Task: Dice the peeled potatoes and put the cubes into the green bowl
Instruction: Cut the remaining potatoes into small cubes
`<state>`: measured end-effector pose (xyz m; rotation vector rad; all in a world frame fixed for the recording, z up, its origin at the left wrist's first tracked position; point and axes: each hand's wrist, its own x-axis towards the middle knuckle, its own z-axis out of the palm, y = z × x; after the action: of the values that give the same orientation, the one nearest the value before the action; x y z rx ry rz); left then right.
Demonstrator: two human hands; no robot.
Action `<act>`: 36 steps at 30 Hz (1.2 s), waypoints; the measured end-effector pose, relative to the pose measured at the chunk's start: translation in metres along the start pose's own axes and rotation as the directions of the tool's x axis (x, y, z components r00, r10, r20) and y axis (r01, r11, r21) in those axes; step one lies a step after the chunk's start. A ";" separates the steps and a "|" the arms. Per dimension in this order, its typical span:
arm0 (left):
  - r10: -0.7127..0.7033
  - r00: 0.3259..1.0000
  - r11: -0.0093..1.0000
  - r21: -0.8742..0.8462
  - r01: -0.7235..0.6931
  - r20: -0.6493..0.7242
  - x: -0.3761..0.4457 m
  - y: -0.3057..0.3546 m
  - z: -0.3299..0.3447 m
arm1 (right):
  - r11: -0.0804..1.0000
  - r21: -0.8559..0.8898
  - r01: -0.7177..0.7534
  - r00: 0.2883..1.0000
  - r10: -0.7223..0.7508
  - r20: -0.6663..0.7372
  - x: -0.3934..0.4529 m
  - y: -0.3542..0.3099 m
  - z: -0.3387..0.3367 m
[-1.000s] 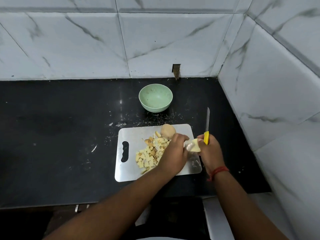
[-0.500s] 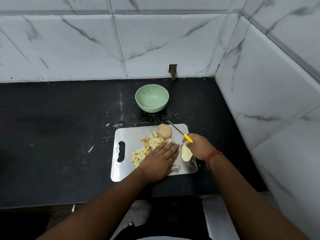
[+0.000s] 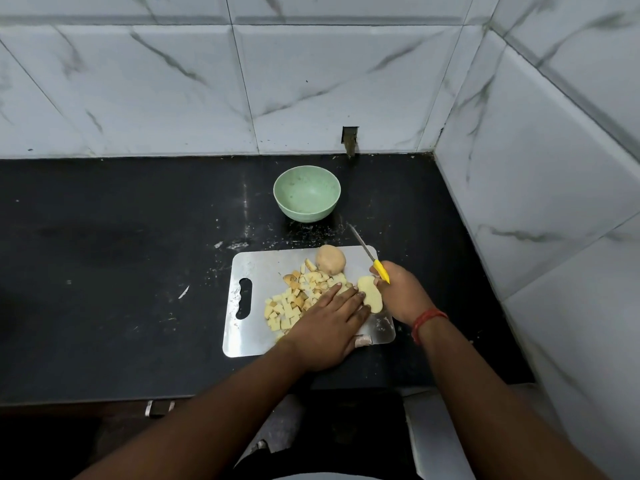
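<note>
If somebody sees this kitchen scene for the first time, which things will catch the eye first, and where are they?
The eye goes first to the metal cutting board on the black counter, with its pile of pale potato cubes and one whole peeled potato at the far edge. Over it, the left hand lies flat beside a potato slice, while the right hand grips a yellow-handled knife. Behind the board stands the green bowl, with no cubes inside.

Brushed metal board (image 3: 263, 271) | matt green bowl (image 3: 307, 195) | glossy black counter (image 3: 104, 254) | polished marble tiles (image 3: 173, 91) | yellow plastic handle (image 3: 381, 270)
</note>
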<state>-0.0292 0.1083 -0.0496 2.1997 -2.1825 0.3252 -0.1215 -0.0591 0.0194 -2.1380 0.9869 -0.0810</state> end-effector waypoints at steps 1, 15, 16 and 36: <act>0.000 1.000 1.000 -0.003 0.000 0.000 0.001 0.001 -0.001 | 1.000 0.012 -0.015 0.999 0.016 -0.041 -0.002 0.001 0.000; -0.049 0.999 0.998 -0.033 0.049 -0.003 0.010 0.010 -0.005 | 0.985 -0.040 -0.166 0.982 0.161 -0.098 -0.042 0.009 0.006; -0.053 0.999 0.998 -0.042 0.052 -0.004 0.010 0.011 -0.005 | 0.982 -0.088 -0.167 0.983 0.159 -0.097 -0.046 0.010 0.006; 0.006 0.999 0.999 -0.042 -0.004 0.045 0.009 0.010 -0.002 | 0.855 -0.417 -0.308 0.890 0.413 0.191 -0.049 -0.022 0.014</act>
<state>-0.0398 0.0995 -0.0474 2.2019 -2.1964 0.2297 -0.1371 -0.0085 0.0362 -2.1718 1.2992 0.6270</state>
